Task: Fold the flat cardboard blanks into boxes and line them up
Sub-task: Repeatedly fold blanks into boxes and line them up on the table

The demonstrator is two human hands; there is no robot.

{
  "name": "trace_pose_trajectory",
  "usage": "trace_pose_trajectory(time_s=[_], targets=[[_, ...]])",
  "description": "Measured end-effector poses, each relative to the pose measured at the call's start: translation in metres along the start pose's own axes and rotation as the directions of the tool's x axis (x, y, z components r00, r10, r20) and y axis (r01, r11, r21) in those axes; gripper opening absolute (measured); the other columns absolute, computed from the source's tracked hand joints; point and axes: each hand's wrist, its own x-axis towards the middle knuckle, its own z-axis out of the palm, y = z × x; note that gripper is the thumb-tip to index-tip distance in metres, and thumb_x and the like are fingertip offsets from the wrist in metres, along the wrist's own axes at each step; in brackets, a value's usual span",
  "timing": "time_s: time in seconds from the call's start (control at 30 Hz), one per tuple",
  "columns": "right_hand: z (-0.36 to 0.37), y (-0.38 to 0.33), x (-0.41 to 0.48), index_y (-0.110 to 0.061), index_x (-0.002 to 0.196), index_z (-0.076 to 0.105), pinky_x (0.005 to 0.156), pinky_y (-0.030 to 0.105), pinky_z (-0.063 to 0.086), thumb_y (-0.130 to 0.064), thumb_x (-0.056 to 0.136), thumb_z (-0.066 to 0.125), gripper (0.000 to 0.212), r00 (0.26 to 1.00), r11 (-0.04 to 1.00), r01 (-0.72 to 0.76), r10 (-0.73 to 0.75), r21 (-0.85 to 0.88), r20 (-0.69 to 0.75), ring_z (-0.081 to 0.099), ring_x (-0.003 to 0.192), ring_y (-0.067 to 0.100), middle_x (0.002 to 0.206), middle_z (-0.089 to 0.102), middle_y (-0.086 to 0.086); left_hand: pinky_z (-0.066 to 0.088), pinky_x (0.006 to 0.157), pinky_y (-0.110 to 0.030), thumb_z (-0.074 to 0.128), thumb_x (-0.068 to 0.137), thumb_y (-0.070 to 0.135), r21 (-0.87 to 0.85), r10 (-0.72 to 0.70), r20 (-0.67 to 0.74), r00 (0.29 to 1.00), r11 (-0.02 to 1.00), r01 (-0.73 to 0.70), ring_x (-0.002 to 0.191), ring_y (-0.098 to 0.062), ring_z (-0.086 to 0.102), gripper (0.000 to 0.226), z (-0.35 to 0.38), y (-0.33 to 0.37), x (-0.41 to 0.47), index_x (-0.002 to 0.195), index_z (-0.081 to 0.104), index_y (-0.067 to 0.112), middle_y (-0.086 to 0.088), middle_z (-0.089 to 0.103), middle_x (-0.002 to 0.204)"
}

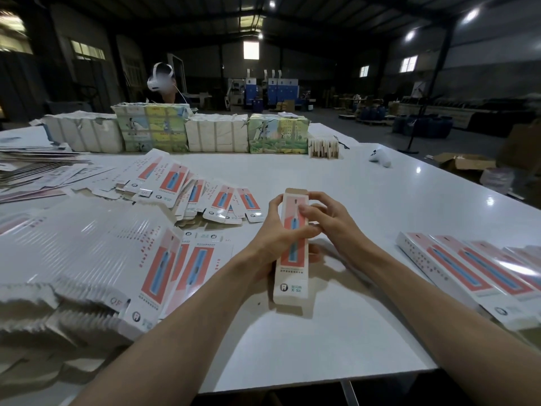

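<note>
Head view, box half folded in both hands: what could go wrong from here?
1. The box is held above the table by the left hand and right hand; pinching could crease its panels.
2. Its top flap stands open and might bend when tucked.
3. The row of finished boxes lies near the table's right edge; adding this one could nudge them off.

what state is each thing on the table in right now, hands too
box in hand: formed into a tube, far flap open, held above the table
left hand: gripping the box's left side
right hand: fingers on the box's front and right edge
flat blanks: unfolded, stacked at left
loose blanks: flat, fanned out
finished boxes: folded, lying side by side at right
</note>
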Motion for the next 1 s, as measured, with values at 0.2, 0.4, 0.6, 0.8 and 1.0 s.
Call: trace_pose_trajectory(time_s=[0.2,0.4,0.6,0.8,1.0], targets=[[-0.005,0.002,0.006,-0.026,0.132,0.065,0.080,0.036,0.063,-0.032,0.111,0.052,0.026,0.993,1.000,0.022,-0.023,-0.011,-0.115,0.076,0.096,0.028,0.107,0.078,0.011,0.061,0.060,-0.027,0.088,0.084,0.028,-0.086,-0.076,0.077,0.994,0.993,0.082,0.076,-0.024,0.080,0.091,0.001,0.001,-0.007,0.142,0.023,0.054,-0.007,0.067,0.113],[-0.016,0.006,0.011,-0.006,0.124,0.069,0.092,0.044,0.063,-0.012,0.105,0.061,0.022,0.986,0.999,-0.035,0.032,-0.019,-0.165,0.076,0.101,0.040,0.101,0.079,0.017,0.066,0.075,-0.046,0.085,0.088,0.023,-0.043,-0.118,0.178,0.977,0.991,0.127,0.083,-0.036,0.079,0.087,0.004,0.007,-0.010,0.144,0.023,0.049,-0.021,0.067,0.118],[-0.017,-0.002,0.009,-0.003,0.117,0.073,0.086,0.039,0.064,-0.006,0.106,0.056,0.021,0.988,0.999,0.033,-0.038,-0.039,-0.152,0.078,0.100,0.032,0.106,0.079,0.012,0.067,0.074,-0.041,0.084,0.089,0.027,0.035,-0.126,0.148,0.981,0.992,0.122,0.087,-0.032,0.080,0.086,0.003,0.007,-0.008,0.145,0.022,0.047,-0.017,0.067,0.120],[-0.013,-0.008,0.012,0.001,0.106,0.072,0.076,0.035,0.063,-0.024,0.104,0.065,0.026,0.986,0.991,-0.039,0.060,0.127,-0.158,0.077,0.095,0.033,0.102,0.079,0.014,0.064,0.064,-0.032,0.089,0.083,0.030,0.045,-0.113,0.132,0.985,0.993,0.108,0.080,-0.027,0.080,0.093,0.004,0.003,-0.004,0.140,0.021,0.058,-0.010,0.064,0.118],[-0.017,-0.007,0.015,0.000,0.098,0.073,0.067,0.032,0.062,-0.007,0.100,0.067,0.010,0.969,0.973,-0.111,0.151,0.200,-0.197,0.075,0.080,0.023,0.088,0.073,0.009,0.064,0.062,-0.032,0.092,0.073,0.033,0.053,-0.062,0.111,0.992,0.997,0.056,0.076,-0.028,0.080,0.097,0.007,-0.002,-0.004,0.130,0.021,0.068,-0.009,0.059,0.116]])
